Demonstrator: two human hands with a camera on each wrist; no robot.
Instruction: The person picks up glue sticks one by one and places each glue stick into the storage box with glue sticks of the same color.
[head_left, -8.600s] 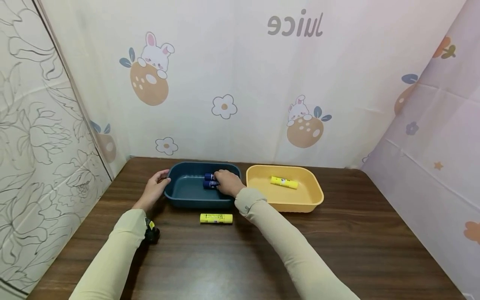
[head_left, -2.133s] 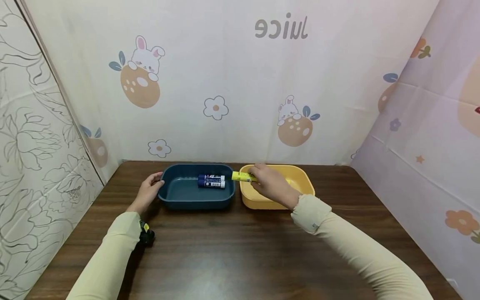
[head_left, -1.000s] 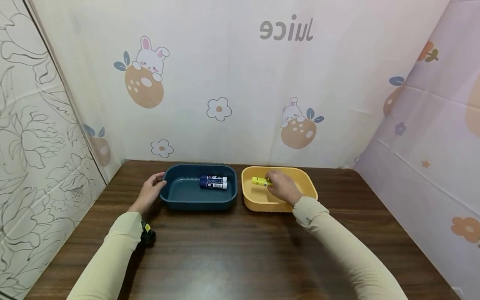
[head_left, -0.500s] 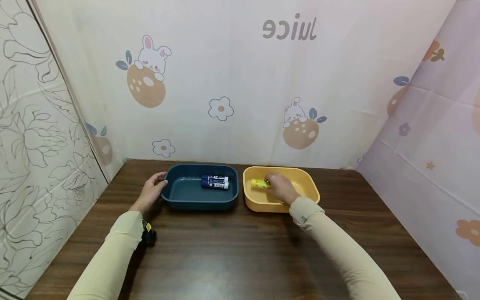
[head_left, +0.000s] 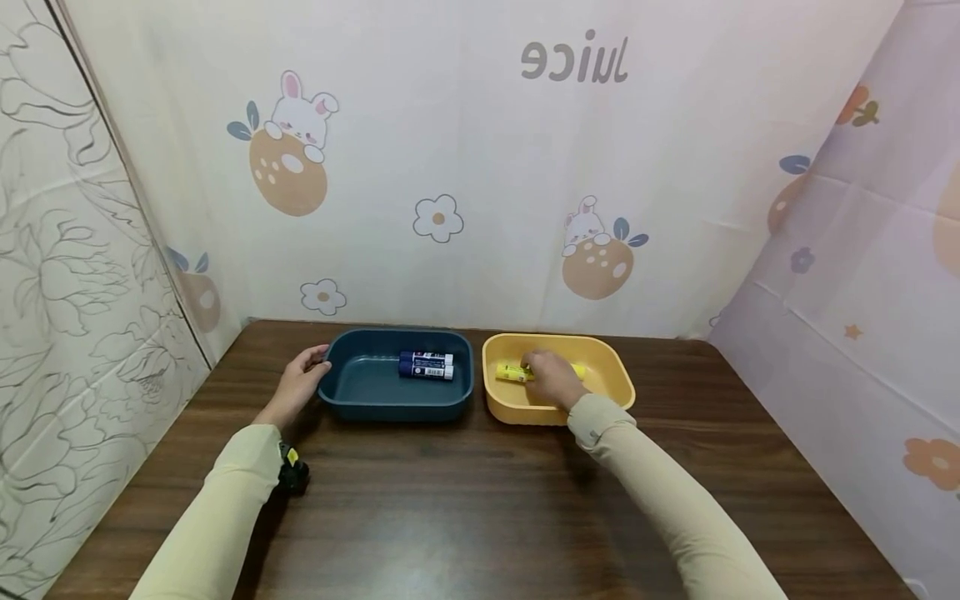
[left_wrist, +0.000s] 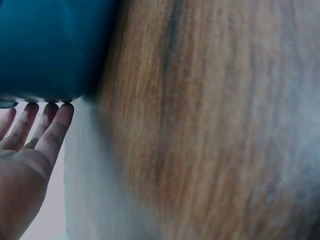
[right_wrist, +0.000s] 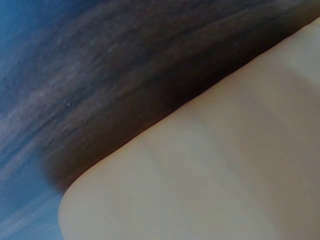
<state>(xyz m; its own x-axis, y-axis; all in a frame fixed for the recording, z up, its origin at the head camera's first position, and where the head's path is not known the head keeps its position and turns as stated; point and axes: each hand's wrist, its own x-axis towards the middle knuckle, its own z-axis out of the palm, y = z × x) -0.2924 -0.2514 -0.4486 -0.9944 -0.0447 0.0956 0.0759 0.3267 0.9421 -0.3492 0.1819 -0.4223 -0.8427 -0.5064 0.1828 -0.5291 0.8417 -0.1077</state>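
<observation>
In the head view my right hand [head_left: 553,379] is down inside the yellow tray [head_left: 630,396], its fingers pinching a yellow glue stick [head_left: 512,373] that lies along the bottom. Part of another yellow glue stick [head_left: 579,371] shows behind the hand. To the left, the dark blue tray [head_left: 360,410] holds two navy glue sticks with white ends, the nearer glue stick [head_left: 426,371] beside the farther one [head_left: 426,357]. My left hand [head_left: 294,387] is at that tray's left end; in the left wrist view its straight fingers [left_wrist: 55,127] touch the outer wall.
Both trays stand side by side on a dark wooden table [head_left: 420,508], close to the patterned curtain [head_left: 480,167] at the back. A black device [head_left: 292,471] sits at my left wrist. The yellow tray's wall nearly fills the right wrist view.
My right hand has left the navy glue sticks, taken the yellow glue stick from the table and lowered it into the yellow tray. Lately it has shifted slightly. My left hand has stayed put.
</observation>
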